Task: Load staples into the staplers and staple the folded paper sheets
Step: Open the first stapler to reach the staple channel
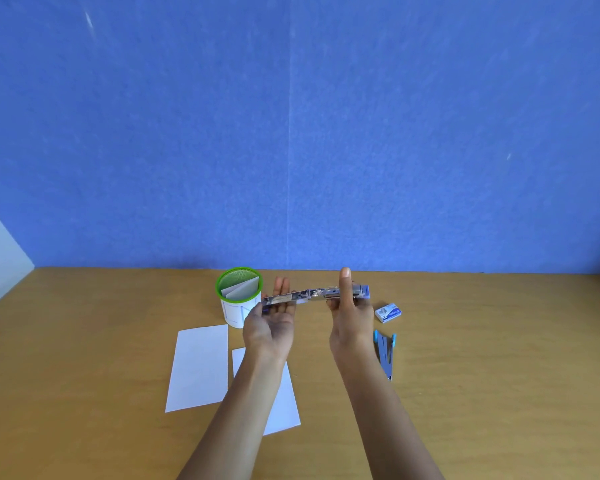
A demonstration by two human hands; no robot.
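Paper sheets lie nearest me, two of them flat on the worktop, the right one partly under the left forearm. Past them, a second stapler lies just right of the right wrist, its long axis running away from me. Above the worktop I have the stapler hinged open and spread flat, long axis left to right. My left hand is palm up, fingers straight beneath its left half, and the right hand grips the right half with curled fingers. The staple box sits just right of that hand, so I judge the right should fetch staples, and nothing blocks it. Farther left, a green-rimmed cup holds folded paper, before the blue wall
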